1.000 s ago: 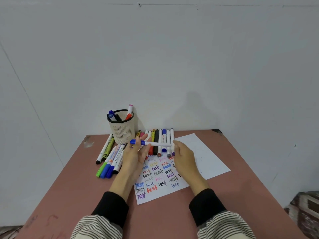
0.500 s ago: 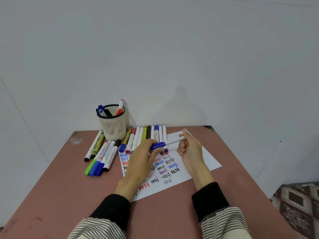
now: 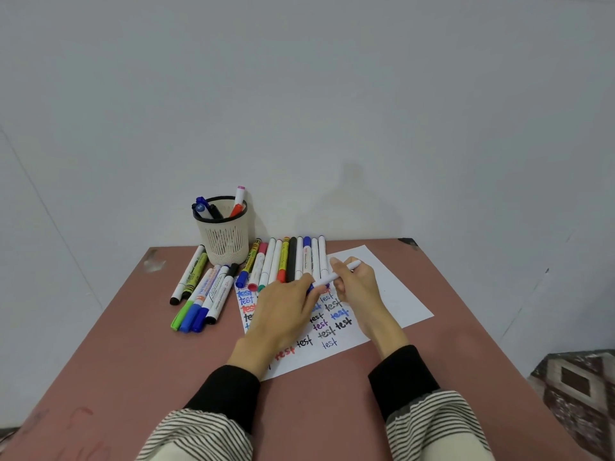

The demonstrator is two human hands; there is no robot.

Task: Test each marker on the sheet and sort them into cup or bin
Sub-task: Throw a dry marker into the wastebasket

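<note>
A white sheet (image 3: 392,294) covered with coloured "test" words lies on the reddish-brown table (image 3: 139,354). Over it my right hand (image 3: 357,287) grips the barrel of a thin white marker (image 3: 332,278) with a blue cap. My left hand (image 3: 283,314) pinches that blue cap end. A row of several markers (image 3: 289,261) lies along the sheet's far edge. Another group of several markers (image 3: 203,294) lies to the left. A cream mesh cup (image 3: 224,237) at the back holds three markers.
A grey wall stands right behind the table. The table's right edge drops to a patterned floor or rug (image 3: 579,394) at lower right. Striped sleeves with black cuffs fill the bottom of the view. No bin is in view.
Both hands brought the blue-capped marker from level above the marker row down over the sheet and tilted it, right end high. The camera view shifted.
</note>
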